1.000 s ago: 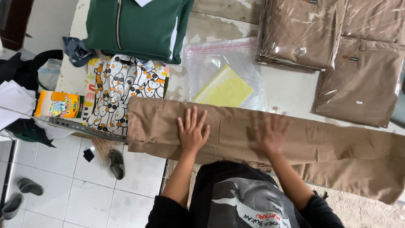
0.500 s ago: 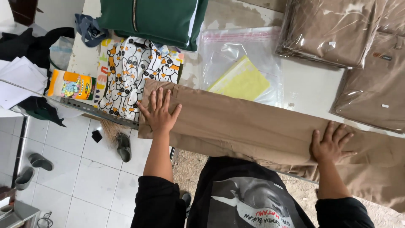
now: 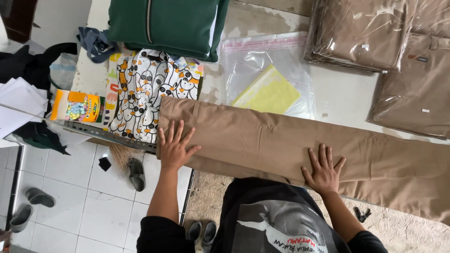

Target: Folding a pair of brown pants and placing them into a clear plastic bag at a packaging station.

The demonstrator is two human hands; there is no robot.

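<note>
On the far left, over the tiled floor [image 3: 70, 206], loose sandals [image 3: 40, 197] lie near the wall and a stack of white papers [image 3: 18, 100] sits on a low surface. At the left edge of the counter [image 3: 347, 93] lies a small orange box [image 3: 77, 106] with coloured dots, and just right of it a white cloth printed with cartoon birds [image 3: 150, 89]. Far behind that cloth rests a folded green zip jacket [image 3: 164, 23].

The tan trousers [image 3: 262, 140] stretch across the near edge of the counter from the printed cloth to the right border, waistband end at the left, partly overlapping the cloth. The left hand [image 3: 174, 147] lies flat on that waistband end, fingers spread and palm down, pinching nothing. It seems placed there to pin the fabric while the cloth is smoothed. The right hand [image 3: 323, 171] is pressed flat further right on the near fold of the leg, fingers also fanned, likely to keep the layers lined up and the crease flat.

Just beyond the trousers, mid-counter, lies a clear zip bag [image 3: 269, 70] with a yellow sheet [image 3: 267, 91] inside, near enough to reach. At the far right, bagged tan garments [image 3: 375, 33] are stacked in clear wrap, set well apart from the working area, and one overlaps another.
</note>
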